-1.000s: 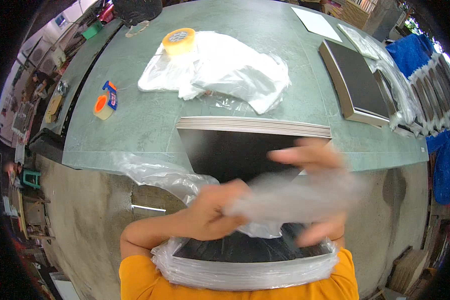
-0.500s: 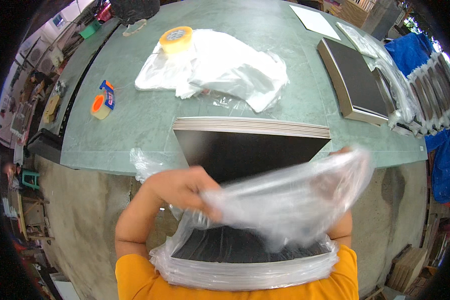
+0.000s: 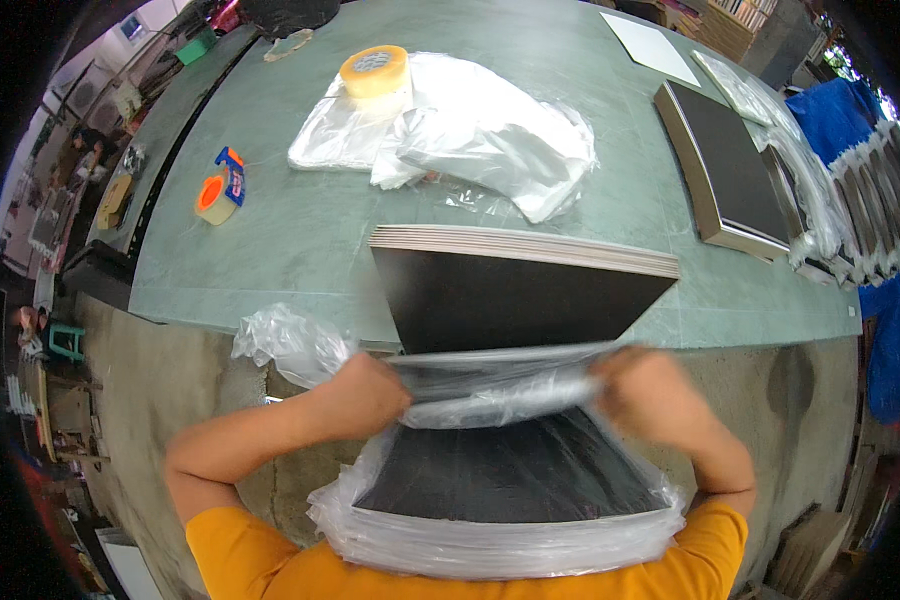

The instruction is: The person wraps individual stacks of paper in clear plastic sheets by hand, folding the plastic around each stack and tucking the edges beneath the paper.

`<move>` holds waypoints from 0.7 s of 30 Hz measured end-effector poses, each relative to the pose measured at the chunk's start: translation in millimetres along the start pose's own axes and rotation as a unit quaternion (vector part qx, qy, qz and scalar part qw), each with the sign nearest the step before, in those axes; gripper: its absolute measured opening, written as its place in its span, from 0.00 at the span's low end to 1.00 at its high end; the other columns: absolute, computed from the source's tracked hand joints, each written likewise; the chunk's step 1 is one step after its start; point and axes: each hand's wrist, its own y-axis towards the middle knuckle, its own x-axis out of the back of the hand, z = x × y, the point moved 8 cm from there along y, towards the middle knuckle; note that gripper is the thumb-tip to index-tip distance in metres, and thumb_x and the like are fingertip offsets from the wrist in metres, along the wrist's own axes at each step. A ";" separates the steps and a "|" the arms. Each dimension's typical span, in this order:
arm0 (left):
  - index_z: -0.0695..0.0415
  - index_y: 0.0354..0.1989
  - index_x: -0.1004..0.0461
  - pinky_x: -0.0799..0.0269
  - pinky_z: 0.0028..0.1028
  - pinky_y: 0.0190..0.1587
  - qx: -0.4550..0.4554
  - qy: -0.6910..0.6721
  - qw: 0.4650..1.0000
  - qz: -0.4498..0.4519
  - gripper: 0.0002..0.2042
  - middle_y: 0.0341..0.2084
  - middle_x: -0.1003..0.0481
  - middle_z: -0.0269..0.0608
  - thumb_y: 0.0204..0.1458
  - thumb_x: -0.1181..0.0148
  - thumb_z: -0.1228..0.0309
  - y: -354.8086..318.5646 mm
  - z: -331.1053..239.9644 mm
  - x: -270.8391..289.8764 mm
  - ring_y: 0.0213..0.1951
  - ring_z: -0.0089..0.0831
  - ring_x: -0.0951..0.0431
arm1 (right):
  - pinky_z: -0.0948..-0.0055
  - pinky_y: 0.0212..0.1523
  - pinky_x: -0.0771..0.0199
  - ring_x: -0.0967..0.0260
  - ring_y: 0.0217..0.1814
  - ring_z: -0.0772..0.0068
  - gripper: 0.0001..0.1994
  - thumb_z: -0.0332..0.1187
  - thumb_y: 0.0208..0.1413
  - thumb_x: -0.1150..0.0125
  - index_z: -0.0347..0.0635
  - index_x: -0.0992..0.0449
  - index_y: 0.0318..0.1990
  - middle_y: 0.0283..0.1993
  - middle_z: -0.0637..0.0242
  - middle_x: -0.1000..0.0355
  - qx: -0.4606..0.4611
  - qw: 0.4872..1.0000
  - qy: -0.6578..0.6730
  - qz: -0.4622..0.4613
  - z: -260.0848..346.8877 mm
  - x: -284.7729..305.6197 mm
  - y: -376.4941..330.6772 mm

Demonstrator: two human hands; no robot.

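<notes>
A clear plastic bag is stretched taut between both hands, in front of my body. My left hand is closed in a fist on one side of its edge. On the other side my right hand, a little blurred, grips the plastic too. Just beyond stands a stack of black boards with pale edges, tilted at the table's front edge; the bag hides its lower part. Against my chest leans a plastic-wrapped stack of black boards. Crumpled clear plastic sticks out beside my left hand.
The green table carries a pile of plastic bags, with a tape roll on it. A tape dispenser lies left. At right are another black board stack, several wrapped stacks and a white sheet.
Both hands have moved apart, pulling the loose, bunched bag into a taut band across the lower part of the tilted stack. My right hand, earlier mostly behind plastic, now shows.
</notes>
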 end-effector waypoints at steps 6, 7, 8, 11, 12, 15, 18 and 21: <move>0.61 0.24 0.32 0.35 0.28 0.30 0.207 -0.417 0.749 -0.472 0.08 0.20 0.31 0.40 0.33 0.41 0.77 -72.5 55.0 100.0 0.25 0.35 0.30 | 0.78 0.30 0.38 0.35 0.30 0.71 0.04 0.25 0.39 0.47 0.37 0.33 0.26 0.27 0.63 0.34 -0.086 0.878 0.039 -0.469 -33.2 73.3 -50.1; 0.60 0.28 0.30 0.34 0.26 0.30 0.288 -0.309 0.722 -0.548 0.07 0.21 0.31 0.42 0.36 0.44 0.78 -87.9 67.2 106.9 0.26 0.35 0.30 | 0.78 0.31 0.38 0.35 0.28 0.70 0.04 0.26 0.39 0.47 0.37 0.33 0.26 0.26 0.62 0.33 0.024 0.908 0.036 -0.417 -7.7 56.3 -36.7; 0.59 0.31 0.29 0.34 0.24 0.29 0.362 -0.193 0.679 -0.609 0.08 0.23 0.32 0.43 0.39 0.47 0.80 -99.0 77.3 113.3 0.28 0.35 0.30 | 0.76 0.34 0.37 0.35 0.33 0.68 0.06 0.25 0.40 0.49 0.37 0.32 0.30 0.31 0.60 0.33 0.025 0.912 0.046 -0.408 0.1 54.5 -35.6; 0.57 0.42 0.31 0.33 0.24 0.32 0.266 0.047 0.722 -0.637 0.19 0.32 0.33 0.46 0.37 0.49 0.84 -74.8 55.8 129.5 0.33 0.35 0.31 | 0.70 0.39 0.35 0.38 0.45 0.61 0.19 0.21 0.36 0.52 0.39 0.31 0.42 0.45 0.56 0.38 -0.100 0.893 0.075 -0.432 -15.7 62.2 -26.8; 0.56 0.45 0.32 0.33 0.25 0.33 0.252 0.051 0.766 -0.589 0.22 0.34 0.34 0.46 0.36 0.50 0.84 -60.5 50.9 128.6 0.34 0.36 0.31 | 0.67 0.40 0.34 0.40 0.49 0.59 0.24 0.20 0.33 0.52 0.40 0.32 0.46 0.50 0.56 0.40 -0.168 0.876 0.081 -0.446 -27.1 64.6 -28.6; 0.54 0.49 0.34 0.32 0.28 0.34 0.218 0.073 0.843 -0.487 0.28 0.39 0.35 0.45 0.33 0.50 0.84 -41.6 28.3 120.7 0.36 0.37 0.32 | 0.66 0.43 0.35 0.48 0.56 0.59 0.32 0.16 0.34 0.53 0.47 0.39 0.54 0.58 0.57 0.51 -0.124 0.906 -0.145 -0.377 -30.0 47.1 -31.6; 0.53 0.46 0.31 0.33 0.26 0.32 0.183 0.068 0.838 -0.510 0.26 0.36 0.33 0.43 0.31 0.48 0.83 -50.1 16.0 116.9 0.34 0.37 0.31 | 0.74 0.37 0.36 0.38 0.45 0.63 0.24 0.17 0.31 0.46 0.42 0.28 0.43 0.46 0.57 0.38 -0.097 0.887 -0.057 -0.448 -28.7 48.0 -58.3; 0.54 0.40 0.27 0.34 0.23 0.30 0.107 -0.075 0.831 -0.541 0.21 0.30 0.30 0.41 0.31 0.46 0.82 -62.6 17.5 114.6 0.30 0.33 0.30 | 0.78 0.30 0.38 0.35 0.30 0.70 0.14 0.24 0.30 0.38 0.38 0.24 0.32 0.30 0.61 0.31 -0.060 0.862 0.203 -0.460 -46.6 53.4 -68.8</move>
